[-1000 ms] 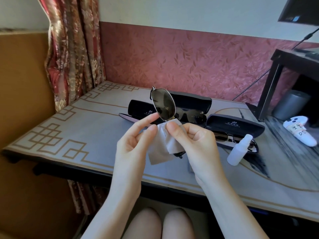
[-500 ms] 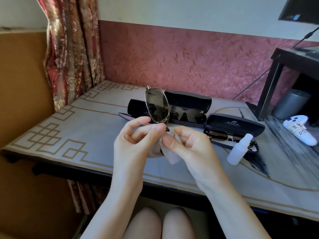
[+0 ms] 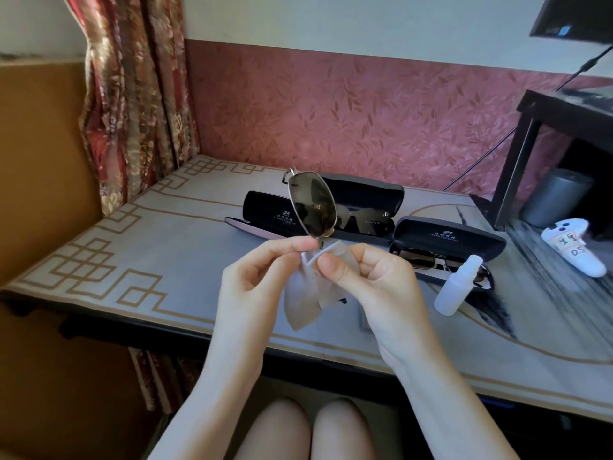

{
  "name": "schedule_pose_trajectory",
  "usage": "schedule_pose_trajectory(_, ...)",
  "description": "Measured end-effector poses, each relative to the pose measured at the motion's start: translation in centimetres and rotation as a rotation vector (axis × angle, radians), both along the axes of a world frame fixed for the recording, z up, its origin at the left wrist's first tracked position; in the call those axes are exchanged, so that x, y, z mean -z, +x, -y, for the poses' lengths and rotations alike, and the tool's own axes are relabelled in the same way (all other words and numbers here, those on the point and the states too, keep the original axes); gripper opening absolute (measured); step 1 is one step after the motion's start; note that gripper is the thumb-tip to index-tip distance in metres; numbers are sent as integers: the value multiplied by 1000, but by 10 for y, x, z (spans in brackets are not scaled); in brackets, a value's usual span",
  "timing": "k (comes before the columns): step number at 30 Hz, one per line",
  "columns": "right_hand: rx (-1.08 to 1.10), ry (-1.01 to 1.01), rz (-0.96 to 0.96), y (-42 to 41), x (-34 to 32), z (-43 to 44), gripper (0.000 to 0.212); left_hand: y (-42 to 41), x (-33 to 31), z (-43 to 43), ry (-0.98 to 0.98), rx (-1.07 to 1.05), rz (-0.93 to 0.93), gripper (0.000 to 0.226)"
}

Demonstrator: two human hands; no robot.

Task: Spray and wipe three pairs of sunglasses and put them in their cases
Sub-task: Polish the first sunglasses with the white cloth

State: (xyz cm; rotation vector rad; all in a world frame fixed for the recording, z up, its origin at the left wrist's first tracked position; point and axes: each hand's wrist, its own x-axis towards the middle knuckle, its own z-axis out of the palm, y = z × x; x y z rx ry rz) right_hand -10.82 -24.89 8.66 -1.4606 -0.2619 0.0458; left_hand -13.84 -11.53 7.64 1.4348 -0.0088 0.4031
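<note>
Both hands are up at the centre of the frame, above the near edge of the surface (image 3: 139, 247). The left hand (image 3: 255, 287) has thumb and forefinger pressed together, pinching the lower end of a pair of metal-framed sunglasses (image 3: 310, 204) along with the cloth. The sunglasses stand on end, one dark lens pointing up toward the middle of the picture. The right hand (image 3: 374, 277) has its fingers (image 3: 335, 267) curled in, thumb squeezing a pale grey cloth (image 3: 302, 303) against the frame's lower part. The cloth hangs down between the two hands, folded and loose at its bottom corner.

Behind the hands, three open cases sit on the surface. The left case (image 3: 265, 210) stands open with printed lettering inside its lid; whether anything lies in it I cannot tell, as the raised lens and the left hand cover part of it. The middle case (image 3: 365, 194), further back, has a dark pair (image 3: 361, 220) lying in it. The right case (image 3: 447, 237), right of centre, holds a thin-framed pair (image 3: 428, 258). Just in front of it, touching or nearly touching its rim, stands a small white spray bottle (image 3: 456, 287).

Far right, a white controller (image 3: 577, 250) lies on a darker stretch. A patterned curtain (image 3: 132, 94) hangs at upper left.
</note>
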Motion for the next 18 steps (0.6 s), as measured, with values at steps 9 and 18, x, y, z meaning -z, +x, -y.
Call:
schedule_pose_trajectory(9,-80,38,25,-5,-2,-1,24,-3,-7,13,-61,20,12,22)
schedule_pose_trajectory(18,-155,110,-96,-4,-8,2,6,1,-2,12,-97,34,-7,30)
